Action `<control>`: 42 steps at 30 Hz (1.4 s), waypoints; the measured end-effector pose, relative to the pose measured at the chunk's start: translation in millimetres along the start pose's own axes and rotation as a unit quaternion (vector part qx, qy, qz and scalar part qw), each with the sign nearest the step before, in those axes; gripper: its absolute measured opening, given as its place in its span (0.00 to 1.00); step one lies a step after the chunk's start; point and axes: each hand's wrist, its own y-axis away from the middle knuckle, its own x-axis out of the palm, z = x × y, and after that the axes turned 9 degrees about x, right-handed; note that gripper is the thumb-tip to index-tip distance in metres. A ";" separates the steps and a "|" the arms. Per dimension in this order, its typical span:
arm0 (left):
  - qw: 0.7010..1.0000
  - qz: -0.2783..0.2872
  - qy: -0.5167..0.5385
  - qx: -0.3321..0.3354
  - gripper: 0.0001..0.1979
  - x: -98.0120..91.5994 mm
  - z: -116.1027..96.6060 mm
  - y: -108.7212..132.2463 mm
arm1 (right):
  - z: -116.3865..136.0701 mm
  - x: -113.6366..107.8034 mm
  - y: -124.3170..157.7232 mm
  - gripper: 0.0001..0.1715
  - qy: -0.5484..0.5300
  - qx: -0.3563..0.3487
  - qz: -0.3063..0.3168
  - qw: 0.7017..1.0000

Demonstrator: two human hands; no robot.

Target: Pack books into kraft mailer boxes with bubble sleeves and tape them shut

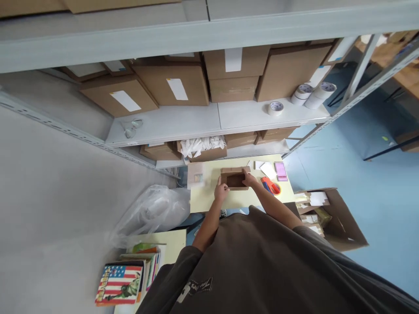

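Observation:
A small brown cardboard box (pixel 234 188) sits on the pale yellow table (pixel 209 201), its top open and its dark inside showing. My left hand (pixel 221 191) grips the box at its left end, thumb raised along the edge. At the right end, my right hand (pixel 249 179) is closed on the box wall, with some fingers hidden. Just right of that hand lies a red and blue tape dispenser (pixel 271 186). White paper slips (pixel 268 170) and a stack of pink cards (pixel 280 171) rest behind it.
A grey metal shelf (pixel 170 124) with cartons (pixel 173 85) and white tape rolls (pixel 275 108) stands beyond the table. A large open carton (pixel 343 222) is on the floor at right. Left are a clear plastic bag (pixel 153 209) and stacked books (pixel 121 283).

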 end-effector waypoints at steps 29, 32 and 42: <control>0.999 -0.021 -0.044 -0.003 0.08 16.8 -3.0 3.4 | -24.9 32.3 -32.3 0.52 -0.019 -0.058 -0.067 0.996; 0.999 -0.025 -0.022 0.033 0.24 17.0 10.2 7.2 | -2.4 45.8 -13.1 0.44 -0.074 -0.135 -0.126 0.980; 0.992 -0.111 0.060 0.004 0.21 -76.7 101.0 2.9 | 157.3 135.3 3.0 0.45 -0.102 -0.183 0.067 0.975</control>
